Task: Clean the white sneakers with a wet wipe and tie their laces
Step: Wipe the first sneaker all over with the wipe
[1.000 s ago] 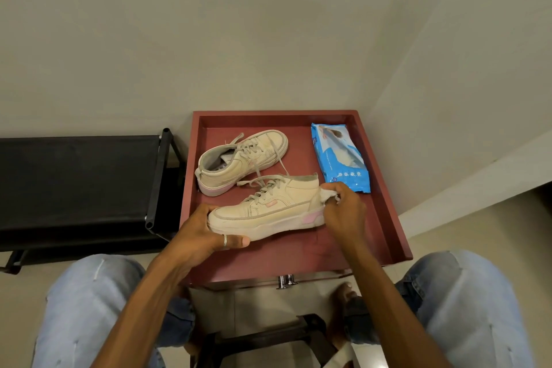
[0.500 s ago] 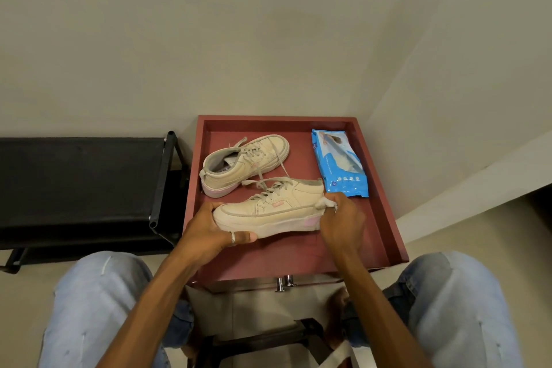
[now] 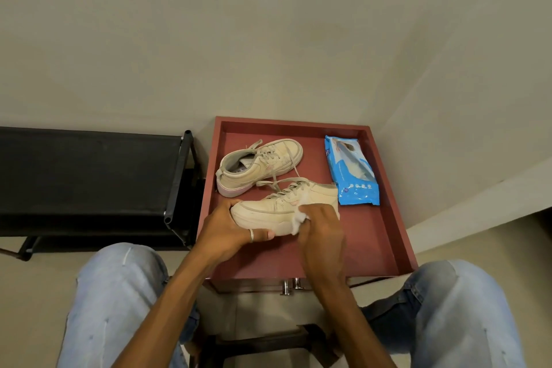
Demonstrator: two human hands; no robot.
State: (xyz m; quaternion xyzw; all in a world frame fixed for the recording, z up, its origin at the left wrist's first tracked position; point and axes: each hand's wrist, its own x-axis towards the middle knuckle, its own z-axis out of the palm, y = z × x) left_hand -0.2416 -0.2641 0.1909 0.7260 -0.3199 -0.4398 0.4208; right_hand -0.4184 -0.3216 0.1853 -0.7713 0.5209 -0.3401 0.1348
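Note:
Two white sneakers sit in a red tray (image 3: 385, 236). The near sneaker (image 3: 268, 210) lies with its toe to the left and its laces loose. My left hand (image 3: 227, 230) grips its toe end. My right hand (image 3: 321, 228) holds a crumpled white wet wipe (image 3: 298, 219) pressed against the sneaker's side near the middle, covering the heel half. The far sneaker (image 3: 260, 166) rests behind it, untied, with its toe pointing back right and its lace trailing toward the near one.
A blue pack of wet wipes (image 3: 351, 172) lies at the tray's right side. A black shelf rack (image 3: 89, 176) stands left of the tray. Walls close in behind and to the right. My knees in light jeans flank the tray's front edge.
My right hand has slid the wipe from the heel end leftward to the middle of the near sneaker's side. The left hand keeps its hold on the toe.

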